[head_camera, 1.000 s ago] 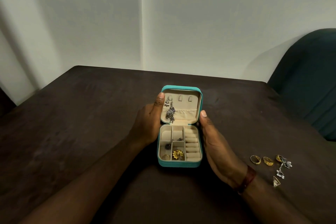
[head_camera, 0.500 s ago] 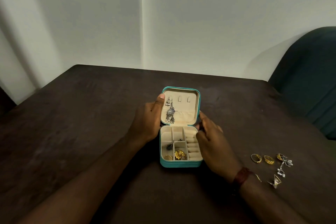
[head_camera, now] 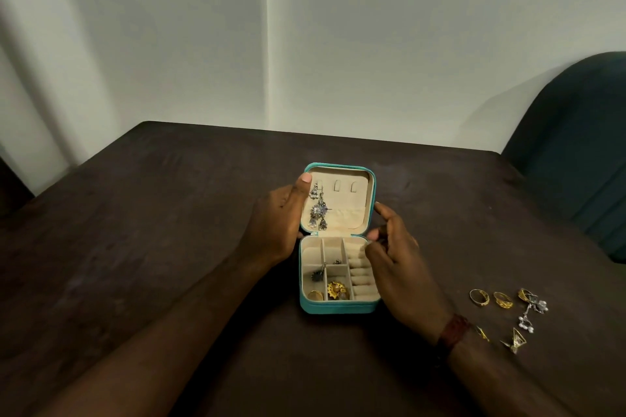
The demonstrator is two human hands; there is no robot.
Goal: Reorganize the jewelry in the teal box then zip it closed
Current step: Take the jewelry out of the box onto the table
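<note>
The teal box (head_camera: 338, 308) lies open on the dark table (head_camera: 169, 230), its lid (head_camera: 338, 166) tilted up at the back. Silver earrings (head_camera: 318, 210) hang inside the lid. The cream compartments hold a gold ornament (head_camera: 336, 290), a gold ring (head_camera: 315, 294) and a dark piece (head_camera: 317, 276). My left hand (head_camera: 274, 223) grips the lid's left edge, thumb on the lining. My right hand (head_camera: 403, 267) hovers over the ring rolls on the box's right side, fingers loosely curled, index tip by the lid's right edge. I see nothing held in it.
Loose jewelry lies on the table to the right: gold rings (head_camera: 479, 297), a silver pearl piece (head_camera: 528, 316) and a triangle earring (head_camera: 515, 340). A dark teal chair (head_camera: 576, 152) stands past the table's right corner. A pale wall is behind.
My right hand left the box's right side, where it lay flat, and came up over the ring rolls with curled fingers. My left hand stays on the lid.
</note>
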